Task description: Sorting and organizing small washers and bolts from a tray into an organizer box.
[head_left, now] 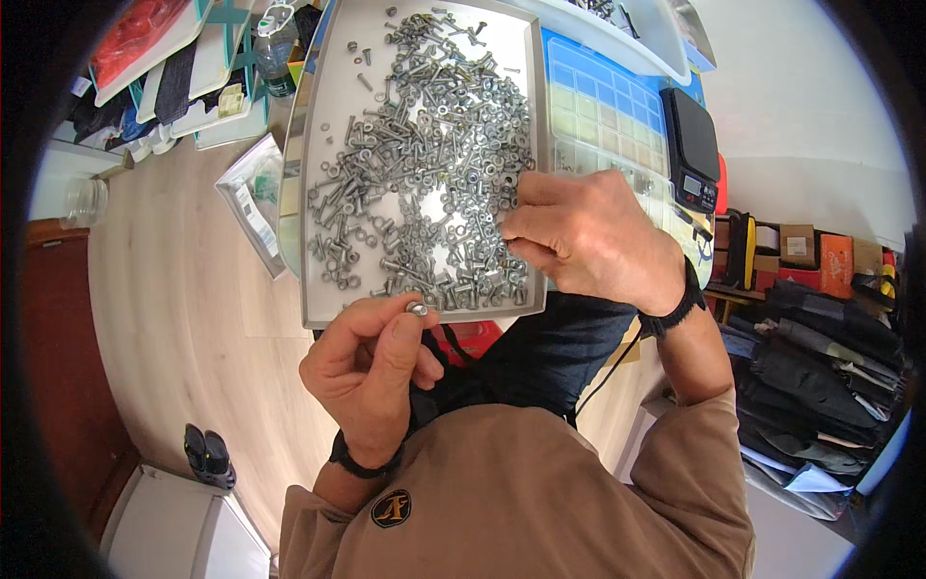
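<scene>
A shallow grey-rimmed tray (308, 193) holds a spread of silver bolts, nuts and washers (453, 145). Just off the tray's near edge, my left hand (371, 362) pinches a small shiny metal fastener (417, 309) between thumb and forefinger. Whether it is a bolt, a nut or both together is too small to tell. Over the right side of the tray, my right hand (588, 236) has its fingertips pressed together, low among the loose hardware. Anything inside that pinch is hidden by the fingers.
Right of the tray lies a clear compartment box (608, 106), with a black digital scale (690, 145) beside it. A white bin (627, 48) stands behind. A plastic bottle (277, 48) and a shelf cart (183, 96) are at far left. Folded clothes (820, 376) are stacked at right.
</scene>
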A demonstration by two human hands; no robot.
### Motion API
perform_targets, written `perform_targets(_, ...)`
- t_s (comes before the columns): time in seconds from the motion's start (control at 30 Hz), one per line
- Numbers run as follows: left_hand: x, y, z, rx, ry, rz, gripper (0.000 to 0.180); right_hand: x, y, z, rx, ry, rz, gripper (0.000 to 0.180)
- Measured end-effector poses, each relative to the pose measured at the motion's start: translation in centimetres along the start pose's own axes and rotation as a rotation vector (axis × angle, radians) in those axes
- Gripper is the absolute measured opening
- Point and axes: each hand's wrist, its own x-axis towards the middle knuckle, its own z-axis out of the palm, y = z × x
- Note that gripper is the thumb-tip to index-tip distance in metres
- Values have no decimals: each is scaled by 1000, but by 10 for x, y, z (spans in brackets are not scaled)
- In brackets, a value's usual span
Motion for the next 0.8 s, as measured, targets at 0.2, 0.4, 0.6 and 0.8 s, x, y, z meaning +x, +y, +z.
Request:
perform_targets(0.2,0,0,1,39,-6,17,17,2,-7,3,-107,-50,-50,10)
perform_targets(0.4,1,-1,1,15,0,31,17,0,-4,8,-25,9,-2,9)
perform_targets(0.6,2,0,1,20,-11,16,15,0,3,2,85,47,41,11)
perform_targets(0.8,2,4,-1,25,-13,-25,14,10,7,-5,126,151,114,15)
